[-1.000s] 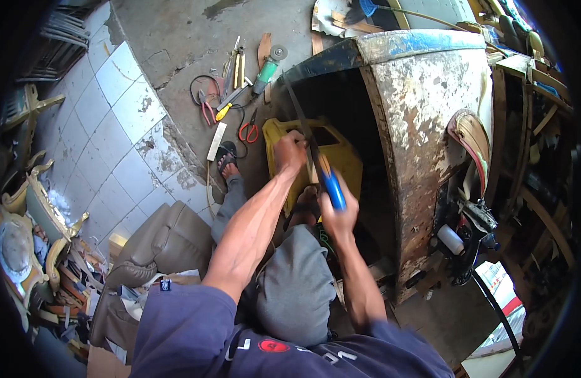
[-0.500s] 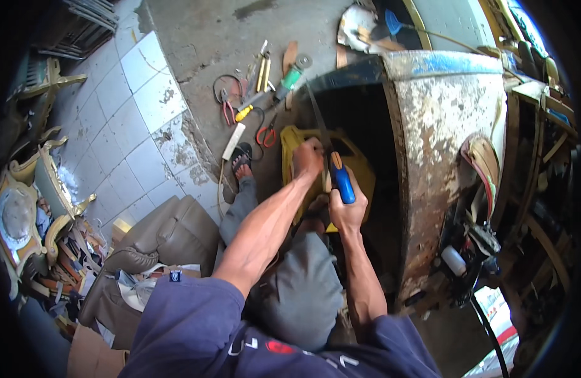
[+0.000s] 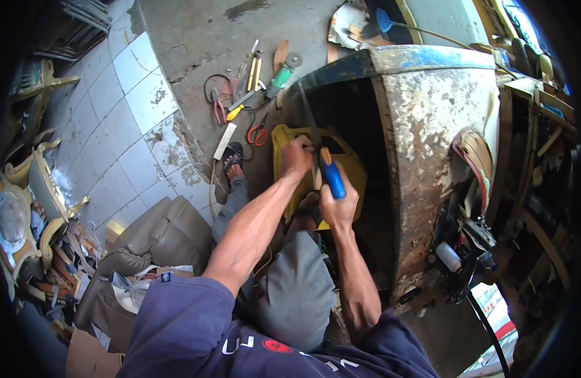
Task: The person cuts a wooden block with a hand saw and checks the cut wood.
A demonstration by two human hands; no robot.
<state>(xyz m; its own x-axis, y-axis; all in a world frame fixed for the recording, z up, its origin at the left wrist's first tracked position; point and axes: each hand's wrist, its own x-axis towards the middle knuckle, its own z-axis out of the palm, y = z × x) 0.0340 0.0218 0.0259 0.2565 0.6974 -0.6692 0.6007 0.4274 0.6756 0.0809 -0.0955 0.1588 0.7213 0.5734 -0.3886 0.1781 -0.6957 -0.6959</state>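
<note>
My right hand (image 3: 341,201) is closed round the blue and wooden handle (image 3: 332,179) of a handsaw. The saw's long grey blade (image 3: 310,116) points away from me, toward the cabinet's far corner. Just left of the blade, my left hand (image 3: 298,157) is closed on a narrow strip of pale wood (image 3: 317,177), mostly hidden by the fingers. Beneath both hands is a yellow plastic stool-like object (image 3: 280,143), with one of my feet (image 3: 308,205) at its near side. Where the blade meets the wood cannot be made out.
A worn, peeling cabinet (image 3: 438,113) stands close on the right. On the floor ahead lie a green angle grinder (image 3: 282,77), pliers (image 3: 218,108), red-handled scissors (image 3: 258,135) and a white power strip (image 3: 225,140). Brown cushions (image 3: 177,230) and wood scraps (image 3: 70,261) lie left.
The whole view has shifted slightly, so things appear a little further left and up. The saw has drawn slightly back toward me; both hands keep their grip.
</note>
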